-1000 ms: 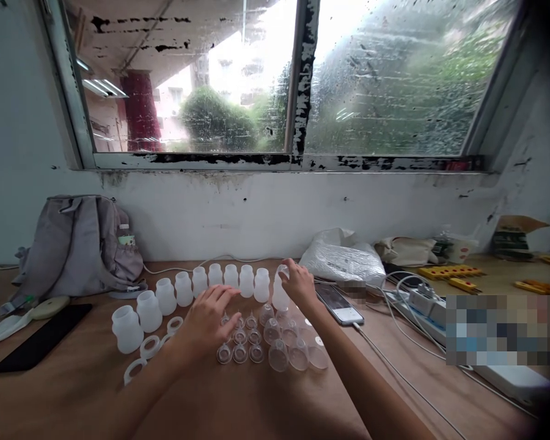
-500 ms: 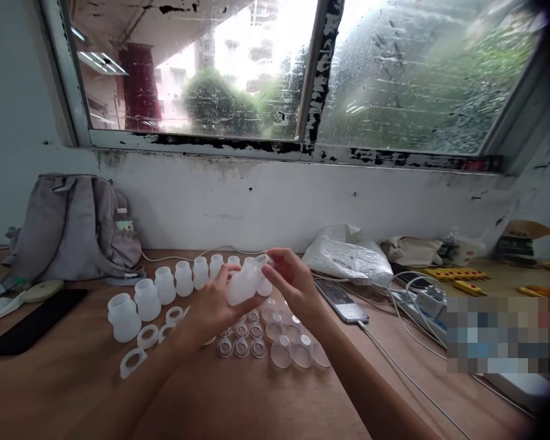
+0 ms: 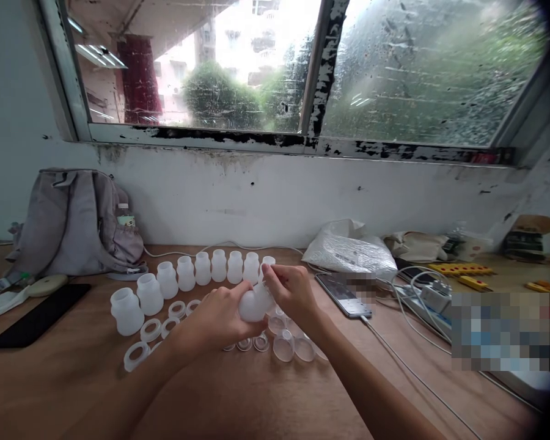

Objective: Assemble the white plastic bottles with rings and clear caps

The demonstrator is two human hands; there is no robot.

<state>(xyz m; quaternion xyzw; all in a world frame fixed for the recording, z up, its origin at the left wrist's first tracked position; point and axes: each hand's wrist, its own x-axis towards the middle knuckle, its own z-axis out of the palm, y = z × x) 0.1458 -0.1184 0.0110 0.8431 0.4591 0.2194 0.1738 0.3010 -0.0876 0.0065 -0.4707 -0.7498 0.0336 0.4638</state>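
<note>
My left hand point(image 3: 222, 311) is wrapped round a small frosted-white plastic bottle point(image 3: 253, 305), tilted with its upper end to the right. At that end the fingers of my right hand point(image 3: 296, 290) are pinched together; what they grip is hidden. Behind my hands, several matching open-topped bottles point(image 3: 167, 280) stand in a curved row. White plastic rings point(image 3: 151, 330) lie left of my left forearm. Below the held bottle are small clear round pieces point(image 3: 261, 343), partly covered by my hand. Clear round caps point(image 3: 283, 347) lie beside them, near my right wrist.
A phone point(image 3: 341, 296) on a charging cable lies to the right, before a silvery plastic bag point(image 3: 352, 253). Further right are cables and a power strip point(image 3: 424, 311). On the left sit a grey backpack point(image 3: 76, 226) and a black flat object point(image 3: 41, 315).
The held bottle has moved slightly right and down. My right fingers have closed from a spread grasp into a pinch at its upper end. The view has shifted a little.
</note>
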